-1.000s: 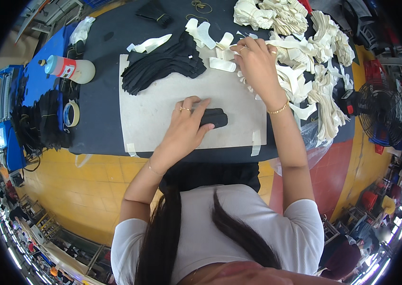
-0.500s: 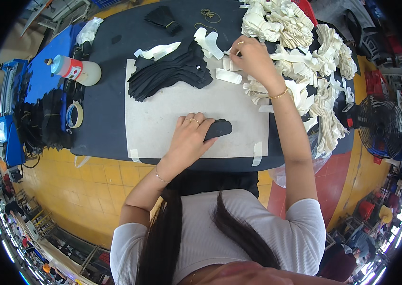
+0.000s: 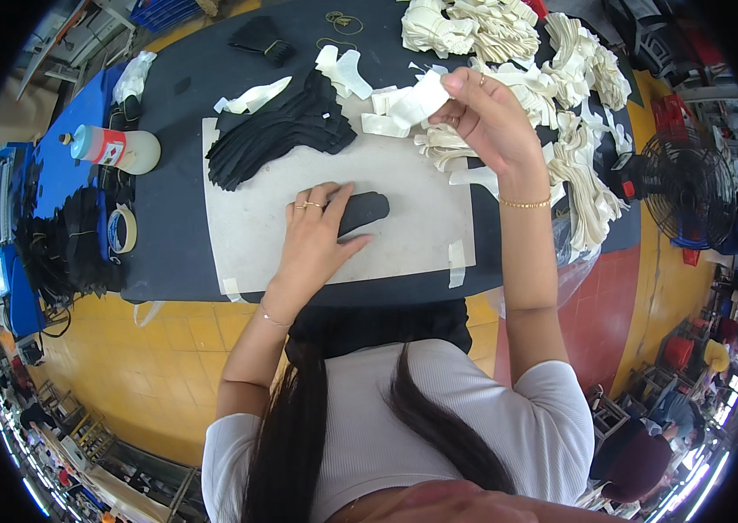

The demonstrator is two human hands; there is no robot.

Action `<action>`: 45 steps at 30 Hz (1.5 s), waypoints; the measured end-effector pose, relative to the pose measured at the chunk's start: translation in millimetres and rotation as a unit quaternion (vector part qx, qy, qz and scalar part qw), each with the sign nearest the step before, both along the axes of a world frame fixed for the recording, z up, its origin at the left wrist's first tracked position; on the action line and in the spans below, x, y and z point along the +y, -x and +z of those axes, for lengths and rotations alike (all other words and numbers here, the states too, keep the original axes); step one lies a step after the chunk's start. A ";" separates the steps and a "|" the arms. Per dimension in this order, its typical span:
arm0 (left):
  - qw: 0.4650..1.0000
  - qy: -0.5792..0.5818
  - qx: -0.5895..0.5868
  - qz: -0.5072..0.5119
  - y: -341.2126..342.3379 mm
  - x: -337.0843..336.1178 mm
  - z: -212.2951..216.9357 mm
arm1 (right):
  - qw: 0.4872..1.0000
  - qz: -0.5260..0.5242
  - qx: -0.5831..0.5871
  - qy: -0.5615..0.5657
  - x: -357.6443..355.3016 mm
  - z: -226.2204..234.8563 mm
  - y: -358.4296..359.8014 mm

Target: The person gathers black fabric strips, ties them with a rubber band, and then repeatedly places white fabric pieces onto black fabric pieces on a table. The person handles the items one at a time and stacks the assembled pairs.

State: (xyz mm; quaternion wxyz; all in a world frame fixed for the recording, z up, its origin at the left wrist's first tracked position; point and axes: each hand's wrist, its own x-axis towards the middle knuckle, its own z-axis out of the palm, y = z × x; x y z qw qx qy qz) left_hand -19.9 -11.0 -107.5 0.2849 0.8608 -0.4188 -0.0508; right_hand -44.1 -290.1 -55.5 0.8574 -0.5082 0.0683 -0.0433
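Observation:
My right hand (image 3: pixel 495 118) is raised over the far right of the grey board (image 3: pixel 299 253). Its thumb and fingers pinch the edge of a curved white fabric piece (image 3: pixel 419 103). Below that, other small white pieces (image 3: pixel 384 125) lie on the board. My left hand (image 3: pixel 315 231) rests on the board, its index finger against the left end of a dark oblong piece (image 3: pixel 365 211) and its thumb spread away from it. A fanned stack of black fabric pieces (image 3: pixel 277 135) lies beyond the left hand.
Bundles of cream fabric pieces (image 3: pixel 571 65) cover the table's right side. At left stand a squeeze bottle with a red label (image 3: pixel 116 148) and a tape roll (image 3: pixel 122 229). A black bundle (image 3: pixel 260 42) lies at the back. A black fan (image 3: pixel 687 187) is beyond the right edge.
My right hand has lifted a white piece from the small pile and drawn it up and to the right. The left thumb has moved away from the dark piece. The whole view has shifted slightly.

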 end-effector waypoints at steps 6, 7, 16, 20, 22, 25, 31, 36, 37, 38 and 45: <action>0.932 0.276 0.237 -0.001 9.0 -1.5 39.3 | 0.999 0.009 -0.006 0.047 48.2 8.5 37.9; 0.893 0.334 0.301 -0.005 10.8 -3.7 43.2 | 0.997 0.007 0.009 0.079 56.0 9.0 42.3; 0.939 0.309 0.134 0.072 31.6 -11.9 46.9 | 0.861 -0.204 -0.089 0.458 107.7 7.4 81.0; 0.962 0.265 -0.003 0.057 38.7 -14.6 40.1 | 0.886 -0.194 -0.059 0.417 122.1 4.0 85.3; 0.958 0.281 -0.041 0.043 39.9 -17.8 36.2 | 0.886 -0.200 -0.048 0.415 123.7 3.0 85.2; 0.956 0.279 -0.079 0.032 39.2 -18.9 32.7 | 0.884 -0.202 -0.033 0.420 124.0 1.6 85.1; 0.965 0.228 -0.124 0.032 39.0 -15.9 32.6 | 0.872 -0.212 -0.029 0.440 125.5 -4.6 82.5; 0.970 0.227 0.083 0.039 42.0 -8.9 38.9 | 0.866 -0.214 -0.029 0.451 122.5 -6.0 80.5; 0.965 0.230 0.119 0.042 42.0 -7.0 40.3 | 0.861 -0.207 -0.030 0.464 121.6 -5.4 81.1; 0.959 0.237 0.151 0.045 41.7 -6.6 40.8 | 0.855 -0.198 -0.027 0.480 120.9 -4.7 82.2; 0.951 0.243 0.170 0.089 39.4 -10.4 38.9 | 0.844 -0.211 -0.036 0.492 124.5 -4.9 79.2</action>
